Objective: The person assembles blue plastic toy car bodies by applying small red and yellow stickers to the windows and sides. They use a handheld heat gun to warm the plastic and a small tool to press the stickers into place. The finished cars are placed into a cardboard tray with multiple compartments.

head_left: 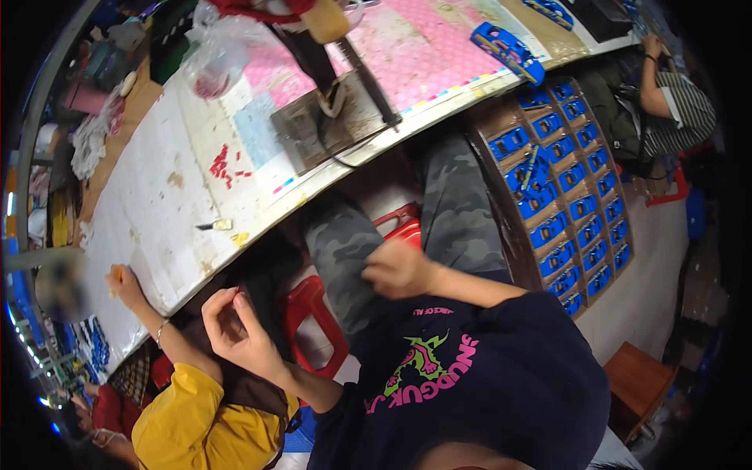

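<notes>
My left hand point(244, 335) is raised beside the table's near edge, thumb and forefinger pinched together on a small red piece point(237, 291). Over my thigh, my right hand point(399, 269) is curled closed and slightly blurred; whatever is inside its fingers is hidden. Several similar red pieces point(221, 164) lie scattered on the white worktop point(149, 204). To their right stands a bench tool on a metal base plate point(294, 133), with dark upright bars and a trailing cable. Blue toy cars point(558, 257) fill rows of a brown cardboard tray point(513, 223) at my right.
A co-worker in a yellow sleeve point(184, 403) sits close on my left, one hand point(129, 288) over the table edge. Another person in a striped shirt point(683, 110) is at the far right. More blue toy cars point(509, 53) lie on the table. Red stools point(313, 329) stand below.
</notes>
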A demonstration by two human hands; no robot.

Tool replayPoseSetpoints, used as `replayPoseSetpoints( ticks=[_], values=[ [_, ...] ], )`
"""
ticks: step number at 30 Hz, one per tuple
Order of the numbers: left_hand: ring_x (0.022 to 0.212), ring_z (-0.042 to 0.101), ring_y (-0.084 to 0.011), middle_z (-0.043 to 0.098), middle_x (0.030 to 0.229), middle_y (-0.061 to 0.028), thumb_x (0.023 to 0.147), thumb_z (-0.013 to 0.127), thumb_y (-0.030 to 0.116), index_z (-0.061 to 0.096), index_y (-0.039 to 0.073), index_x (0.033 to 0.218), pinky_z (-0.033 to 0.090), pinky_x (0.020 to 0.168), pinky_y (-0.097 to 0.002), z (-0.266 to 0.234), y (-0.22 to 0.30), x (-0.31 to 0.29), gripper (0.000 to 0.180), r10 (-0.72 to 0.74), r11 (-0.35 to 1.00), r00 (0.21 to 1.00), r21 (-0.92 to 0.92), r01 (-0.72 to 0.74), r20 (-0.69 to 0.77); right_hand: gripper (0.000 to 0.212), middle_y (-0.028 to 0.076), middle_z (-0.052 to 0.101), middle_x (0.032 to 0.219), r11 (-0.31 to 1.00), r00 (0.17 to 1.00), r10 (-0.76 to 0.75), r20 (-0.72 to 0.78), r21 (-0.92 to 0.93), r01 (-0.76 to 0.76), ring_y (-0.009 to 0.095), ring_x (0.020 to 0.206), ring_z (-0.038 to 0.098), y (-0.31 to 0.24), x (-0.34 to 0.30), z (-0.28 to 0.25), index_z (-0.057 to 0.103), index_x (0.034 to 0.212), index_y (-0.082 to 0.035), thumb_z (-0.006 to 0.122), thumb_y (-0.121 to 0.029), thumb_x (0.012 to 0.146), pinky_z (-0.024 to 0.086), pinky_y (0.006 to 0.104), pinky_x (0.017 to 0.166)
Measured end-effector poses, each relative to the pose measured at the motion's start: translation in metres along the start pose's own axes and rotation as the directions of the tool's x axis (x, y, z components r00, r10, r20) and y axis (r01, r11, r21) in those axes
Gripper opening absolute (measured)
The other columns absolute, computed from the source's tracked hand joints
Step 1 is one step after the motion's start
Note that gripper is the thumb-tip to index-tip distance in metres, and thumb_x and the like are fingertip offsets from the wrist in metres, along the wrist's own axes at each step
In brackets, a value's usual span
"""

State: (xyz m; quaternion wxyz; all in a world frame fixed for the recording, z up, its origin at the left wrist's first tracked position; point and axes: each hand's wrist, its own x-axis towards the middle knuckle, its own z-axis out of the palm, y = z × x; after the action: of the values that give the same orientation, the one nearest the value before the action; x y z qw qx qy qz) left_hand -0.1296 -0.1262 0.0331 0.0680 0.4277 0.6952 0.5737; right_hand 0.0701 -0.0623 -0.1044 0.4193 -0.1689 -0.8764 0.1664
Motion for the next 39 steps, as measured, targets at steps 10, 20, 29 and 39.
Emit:
replayPoseSetpoints(
  ticks=[10,20,29,39],
  values=[
    [0.068,0.047,-0.0142,0.048,0.079,-0.0103,0.074,0.051,-0.003,0.047,-0.001,0.080,0.040,0.062,-0.0231,0.055,0.041,-0.021,0.008,0.146,0.900,0.954,-0.436,-0.018,0.263,0.053,0.014,0.052,0.089,0.473,0.767,0.135,-0.627,-0.640,-0.606,0.032,0.088,0.047,0.198,0.046,-0.218,0.052,0.093,0.003,0.072,-0.034,0.061,0.036,0.0414,0.080],
    [0.075,0.051,-0.0164,0.051,0.080,-0.0116,0.065,0.053,-0.012,0.053,-0.004,0.080,0.042,0.069,-0.0243,0.080,0.062,-0.036,0.017,0.029,0.693,0.773,-0.570,0.441,0.634,0.068,0.010,0.049,0.095,0.683,0.577,0.719,-0.388,0.550,-0.481,0.019,0.091,0.049,0.027,0.004,-0.165,0.050,0.102,0.003,0.076,-0.039,0.055,0.038,0.0292,0.081],
    [0.073,0.047,-0.0138,0.050,0.080,-0.0086,0.065,0.056,-0.008,0.054,-0.002,0.079,0.037,0.065,-0.0219,0.107,0.069,-0.033,0.016,0.133,0.596,0.660,-0.592,0.543,0.740,0.068,0.012,0.051,0.094,0.360,0.774,0.611,0.168,0.811,-0.460,0.020,0.087,0.050,-0.011,-0.001,-0.138,0.052,0.099,0.003,0.076,-0.039,0.051,0.038,0.0295,0.077],
    [0.071,0.044,-0.0116,0.048,0.078,-0.0053,0.066,0.058,-0.002,0.055,0.002,0.077,0.033,0.061,-0.0214,0.099,0.064,-0.018,0.012,0.147,0.657,0.533,-0.485,0.577,0.833,0.066,0.012,0.053,0.091,0.485,0.800,0.577,0.165,0.719,-0.498,0.021,0.084,0.052,-0.006,0.008,-0.140,0.053,0.095,0.003,0.077,-0.038,0.049,0.040,0.0295,0.074]
  ],
)
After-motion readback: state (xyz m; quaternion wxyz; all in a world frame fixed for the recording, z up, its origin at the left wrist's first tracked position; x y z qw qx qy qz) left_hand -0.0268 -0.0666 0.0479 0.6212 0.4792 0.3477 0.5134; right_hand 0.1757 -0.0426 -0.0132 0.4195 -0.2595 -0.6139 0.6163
